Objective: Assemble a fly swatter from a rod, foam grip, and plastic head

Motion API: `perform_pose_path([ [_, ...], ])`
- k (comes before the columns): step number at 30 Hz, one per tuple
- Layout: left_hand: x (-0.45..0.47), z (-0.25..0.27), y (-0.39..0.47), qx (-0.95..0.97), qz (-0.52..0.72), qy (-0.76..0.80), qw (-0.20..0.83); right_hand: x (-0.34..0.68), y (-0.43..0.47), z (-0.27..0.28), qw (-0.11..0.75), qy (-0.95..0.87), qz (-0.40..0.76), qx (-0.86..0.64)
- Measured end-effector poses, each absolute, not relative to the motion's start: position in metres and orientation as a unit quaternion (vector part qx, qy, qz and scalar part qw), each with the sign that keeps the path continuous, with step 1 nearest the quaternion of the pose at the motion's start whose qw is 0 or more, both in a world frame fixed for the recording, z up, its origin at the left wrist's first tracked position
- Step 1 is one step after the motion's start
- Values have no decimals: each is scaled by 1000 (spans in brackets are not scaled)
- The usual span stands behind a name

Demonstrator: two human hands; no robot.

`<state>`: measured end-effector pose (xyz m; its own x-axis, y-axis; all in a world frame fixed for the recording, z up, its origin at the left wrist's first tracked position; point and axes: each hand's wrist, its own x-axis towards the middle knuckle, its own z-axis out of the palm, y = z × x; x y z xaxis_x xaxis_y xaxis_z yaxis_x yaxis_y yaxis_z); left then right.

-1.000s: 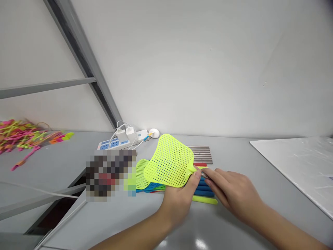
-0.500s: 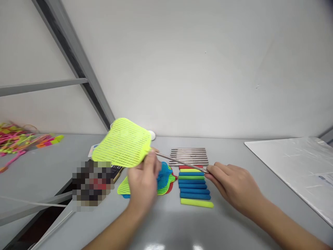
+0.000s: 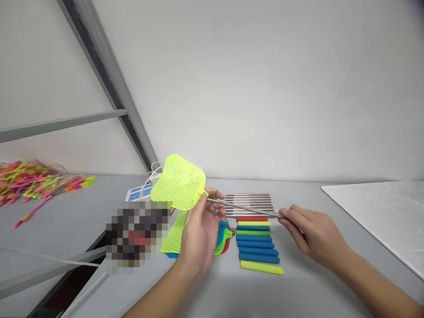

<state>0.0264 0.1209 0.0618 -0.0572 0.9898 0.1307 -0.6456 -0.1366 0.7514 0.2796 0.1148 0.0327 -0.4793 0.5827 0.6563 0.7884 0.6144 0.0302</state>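
A yellow-green fly swatter head (image 3: 180,182) with a perforated square face is up above the table, joined at its neck to a thin metal rod (image 3: 245,207). My left hand (image 3: 202,234) has its thumb on that neck, the other fingers loosely curled behind it. At the rod's far end, my right hand (image 3: 308,227) is closed around it, and its palm side is hidden. Below my left hand lies a pile of swatter heads (image 3: 174,236) in yellow-green, blue, green and red, partly covered by that hand. Colored handle sleeves (image 3: 255,238) lie in a column between the hands.
Several metal rods (image 3: 251,203) lie in a row behind the sleeves. A power strip (image 3: 135,194) with white cables sits back left, by a pixelated area. A tangled colorful heap (image 3: 36,181) is far left. At right lies a white sheet (image 3: 380,203); a grey frame post (image 3: 115,92) slants at left.
The view has shifted, so everything sits further right. My left hand has turned palm-up and its fingers have loosened; the swatter's face is turned differently. My right hand stays on the rod's end.
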Motion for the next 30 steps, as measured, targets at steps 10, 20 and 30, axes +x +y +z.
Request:
perform_pose_path([
  [10,18,64,120,316,644,240,655,283,112,28,297,-846,-176,-407],
  [20,20,52,115,449,652,305,529,280,106,30,295,-856,-148,-398],
  [30,32,44,92,541,558,323,539,268,95,40,247,-868,-196,-383],
])
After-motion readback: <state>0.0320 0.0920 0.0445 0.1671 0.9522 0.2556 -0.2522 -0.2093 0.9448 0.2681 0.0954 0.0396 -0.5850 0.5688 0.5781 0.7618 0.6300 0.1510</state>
